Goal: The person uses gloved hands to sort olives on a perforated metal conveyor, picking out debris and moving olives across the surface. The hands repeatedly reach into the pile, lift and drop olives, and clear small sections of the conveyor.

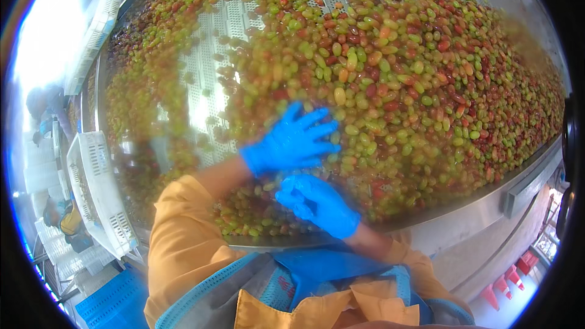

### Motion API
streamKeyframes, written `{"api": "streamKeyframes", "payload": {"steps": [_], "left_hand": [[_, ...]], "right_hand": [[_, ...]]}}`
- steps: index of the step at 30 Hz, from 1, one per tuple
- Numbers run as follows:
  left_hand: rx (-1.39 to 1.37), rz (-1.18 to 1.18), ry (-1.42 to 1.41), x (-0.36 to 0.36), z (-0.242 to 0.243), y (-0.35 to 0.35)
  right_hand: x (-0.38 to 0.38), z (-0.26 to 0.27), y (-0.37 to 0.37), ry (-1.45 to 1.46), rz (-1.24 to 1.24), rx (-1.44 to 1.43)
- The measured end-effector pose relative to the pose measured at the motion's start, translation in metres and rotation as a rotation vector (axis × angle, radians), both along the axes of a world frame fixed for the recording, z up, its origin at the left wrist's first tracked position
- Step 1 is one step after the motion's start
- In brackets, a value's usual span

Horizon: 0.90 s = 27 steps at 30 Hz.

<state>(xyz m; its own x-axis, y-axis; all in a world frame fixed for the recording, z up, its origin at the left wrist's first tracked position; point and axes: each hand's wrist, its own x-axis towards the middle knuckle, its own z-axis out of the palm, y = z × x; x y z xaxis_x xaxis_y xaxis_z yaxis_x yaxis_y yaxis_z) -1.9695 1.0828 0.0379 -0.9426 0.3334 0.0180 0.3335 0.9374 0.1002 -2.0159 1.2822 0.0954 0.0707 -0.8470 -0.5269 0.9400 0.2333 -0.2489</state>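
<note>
Loose oval fruit [388, 73] that look like grapes, green, yellow and red, lie in a thick layer on a perforated metal conveyor [212, 77]. My left hand [292, 141], in a blue glove, is spread flat over the fruit with its fingers apart and pointing right. Just below it, closer to my body, my right hand [320, 205] in a matching glove has its fingers curled inward above the near edge of the layer. Whether anything sits inside those curled fingers is hidden. Part of the bare perforated belt shows left of my left hand.
A metal rim [475, 214] borders the conveyor on my side. White slotted plastic crates [103, 192] stand along the left. Beyond them is a person in a yellow garment [71, 221]. Several red and white cones [512, 276] stand on the floor at lower right.
</note>
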Motion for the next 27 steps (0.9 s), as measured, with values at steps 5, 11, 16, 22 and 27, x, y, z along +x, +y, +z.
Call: {"api": "streamKeyframes", "payload": {"steps": [5, 11, 16, 22, 27], "left_hand": [[-0.371, 0.652, 0.141, -0.068, -0.008, -0.148], [-0.165, 0.868, 0.117, -0.071, 0.029, -0.194], [0.281, 0.467, -0.392, 0.013, 0.019, -0.019], [0.148, 0.364, -0.475, 0.103, 0.021, 0.052], [-0.21, 0.945, 0.375, 0.023, 0.034, -0.071]], "right_hand": [[-0.008, -0.012, 0.007, 0.13, -0.086, -0.212], [-0.017, -0.023, 0.01, -0.052, -0.122, -0.265], [-0.031, -0.02, 0.019, 0.011, -0.039, -0.288], [-0.033, -0.021, 0.036, 0.136, 0.023, -0.282], [-0.049, -0.023, 0.035, -0.011, 0.082, -0.343]]}}
